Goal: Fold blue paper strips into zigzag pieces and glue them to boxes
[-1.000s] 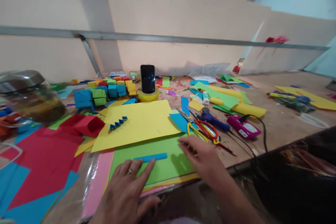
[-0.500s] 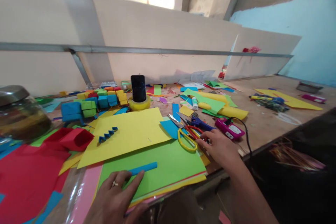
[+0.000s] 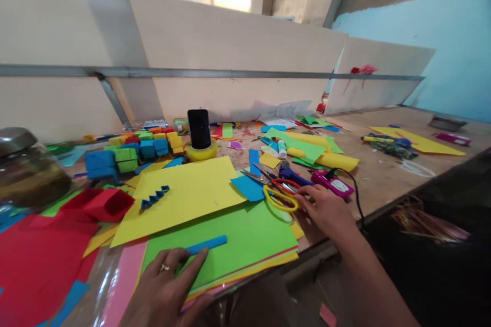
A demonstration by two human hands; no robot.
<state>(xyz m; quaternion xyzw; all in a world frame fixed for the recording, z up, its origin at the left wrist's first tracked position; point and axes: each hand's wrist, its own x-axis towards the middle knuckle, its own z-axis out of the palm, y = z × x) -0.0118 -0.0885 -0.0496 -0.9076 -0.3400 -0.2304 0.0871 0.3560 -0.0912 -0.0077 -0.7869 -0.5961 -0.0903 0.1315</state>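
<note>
fingers on our left hand (image 3: 163, 291) are spread, pinning the blue strip (image 3: 215, 242) on green paper (image 3: 249, 230). looks like we're at the reaching bit: right hand (image 3: 328, 212) by the scissors (image 3: 283, 209), can't tell if it's gripping. needs a careful pinch imo.

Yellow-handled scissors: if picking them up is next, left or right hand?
Right, I'd say. The right hand is already by the yellow-handled scissors, though contact is unclear. The left hand is farther away, with fingers on the blue strip over green paper.
</note>
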